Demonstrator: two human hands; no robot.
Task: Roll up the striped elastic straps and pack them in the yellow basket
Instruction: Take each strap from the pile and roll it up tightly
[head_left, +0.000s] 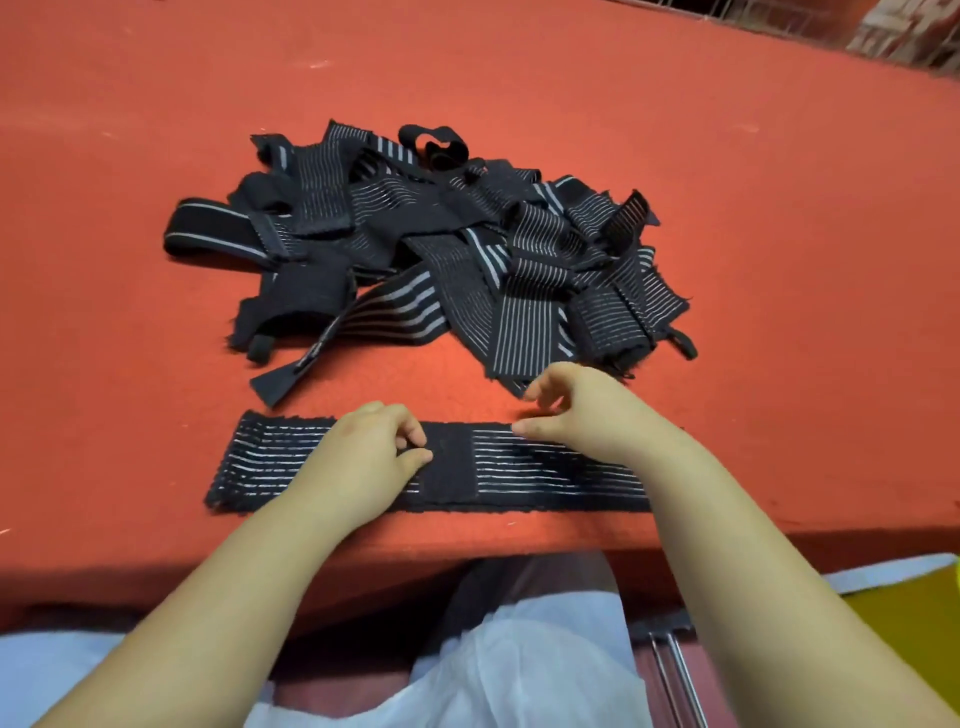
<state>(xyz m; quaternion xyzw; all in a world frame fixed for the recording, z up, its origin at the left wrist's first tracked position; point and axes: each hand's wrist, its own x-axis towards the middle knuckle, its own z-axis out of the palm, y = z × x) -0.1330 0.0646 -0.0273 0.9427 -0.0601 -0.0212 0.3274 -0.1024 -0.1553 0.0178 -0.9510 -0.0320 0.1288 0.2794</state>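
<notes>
Here, nearest to me, white fabric (519, 675) covers my lap below the table edge, and one yellow surface (904, 618) shows at the lower right; I cannot tell whether it is the basket.

On the red table (156, 364), two hands are in view, both mine. One flat strap (524, 470) lies unrolled, parallel to the near table edge, black with thin white stripes and a plain black patch near its middle.

My left hand (363, 447) rests on the flat strap, left of the plain patch. Its fingers are curled, and thumb and forefinger tips meet on the strap surface; whether they actually pinch the fabric I cannot tell. The forearm runs in from the lower left.

My right hand (576, 405) sits over the right portion of the same strap. The thumb tip touches the strap's far edge; the other fingers are loosely bent, raised and spread, gripping nothing. The forearm crosses the strap's right end and hides it.

Farther away, one pile of straps (426, 244) lies tangled mid-table, well apart from the left hand and just beyond the right fingertips. The number of straps in it cannot be counted.
</notes>
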